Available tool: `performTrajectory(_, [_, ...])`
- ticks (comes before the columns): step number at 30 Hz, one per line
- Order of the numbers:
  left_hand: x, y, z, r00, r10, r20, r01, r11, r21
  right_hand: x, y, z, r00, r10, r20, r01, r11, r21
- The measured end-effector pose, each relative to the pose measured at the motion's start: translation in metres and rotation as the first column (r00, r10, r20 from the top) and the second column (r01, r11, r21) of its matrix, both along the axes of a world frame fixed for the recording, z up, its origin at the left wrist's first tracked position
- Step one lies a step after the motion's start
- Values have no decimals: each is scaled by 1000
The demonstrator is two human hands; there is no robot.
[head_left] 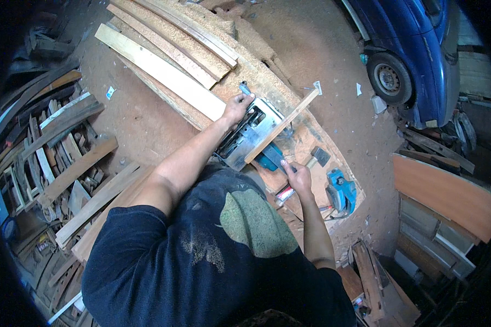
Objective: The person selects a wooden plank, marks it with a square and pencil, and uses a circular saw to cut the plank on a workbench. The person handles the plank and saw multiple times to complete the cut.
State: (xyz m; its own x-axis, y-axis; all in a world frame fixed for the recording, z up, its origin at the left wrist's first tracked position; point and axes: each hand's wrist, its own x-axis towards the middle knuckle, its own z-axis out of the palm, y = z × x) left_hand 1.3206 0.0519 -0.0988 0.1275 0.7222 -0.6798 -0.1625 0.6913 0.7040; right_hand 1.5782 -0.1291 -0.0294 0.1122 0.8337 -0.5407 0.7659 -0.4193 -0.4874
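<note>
A teal power tool (268, 157) lies on the workbench with its flat metal base plate (255, 132) facing up. My left hand (238, 108) grips the plate's far left edge, beside a grey-blue knob-like part (244, 87). A narrow wooden strip (283, 126) crosses the plate at a slant. My right hand (298, 176) is closed around the near end of a dark, flat bar (275, 156), thumb on top. Whether this bar is part of the tool, I cannot tell. A mallet-like tool with a dark block head (321, 156) lies just beyond that hand.
Long boards (161, 71) and sawdust cover the bench's far left part. A blue power tool (341, 192) stands at its right end. Scrap wood (65, 152) is heaped at left. A blue car (414, 49) is at far right, with an orange-brown panel (447, 193) nearer.
</note>
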Motion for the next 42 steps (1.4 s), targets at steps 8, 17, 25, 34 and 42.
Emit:
performTrajectory(8, [0,-2,-14,998,46,37,-46,999,16,0,-2,-6,999,-5,-33,7,999,50])
performTrajectory(17, [0,-4,-13,1000,-23,-18,23,999,29,3,-12,-15,1000,-15,-21,16,998,52])
performTrajectory(25, [3,-8,-16,999,-20,-37,23,998,61,2,-16,-15,999,-16,-52,19,998,52])
performTrajectory(34, [2,-12,1,997,-28,-66,32,998,52,4,-20,-21,998,-20,-61,23,998,51])
performTrajectory(42, [1,-13,-6,999,0,-39,1,999,32,-3,-15,-9,997,-1,-81,8,996,85])
